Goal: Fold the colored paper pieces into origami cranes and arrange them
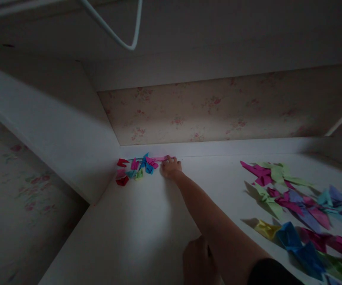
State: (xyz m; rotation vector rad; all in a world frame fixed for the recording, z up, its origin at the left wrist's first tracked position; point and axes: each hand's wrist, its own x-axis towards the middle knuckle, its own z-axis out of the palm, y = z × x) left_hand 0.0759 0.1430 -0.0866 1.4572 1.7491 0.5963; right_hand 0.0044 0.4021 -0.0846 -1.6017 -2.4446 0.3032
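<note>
A white surface (135, 233) lies in dim light beneath a shelf underside (206, 43), with a pale side panel (64, 118) along its left edge and floral wallpaper (206, 109) above the raised strip (218, 147) at its rear edge. A pale cable (114, 35) hangs in a loop at the top of the view.

Near the rear left corner, a cluster of small folded papers (139, 166) in red, pink, blue, teal and light green rests on the surface. A pink paper strip (159, 158) extends from the cluster along the rear edge.

The right hand (171, 167), palm down with its fingers bent, reaches the right end of this strip, just beside the cluster; whether the fingers pinch the strip cannot be told. Its forearm crosses the surface from the lower right, ending in a black sleeve (270, 272).

The left hand (200, 261), dark and partly hidden by the right forearm, is at the near side; its finger state cannot be made out.

Toward the right edge lie larger folded papers (291, 239) in rows, colored magenta, light green, violet, teal, yellow and blue, some overlapping.
</note>
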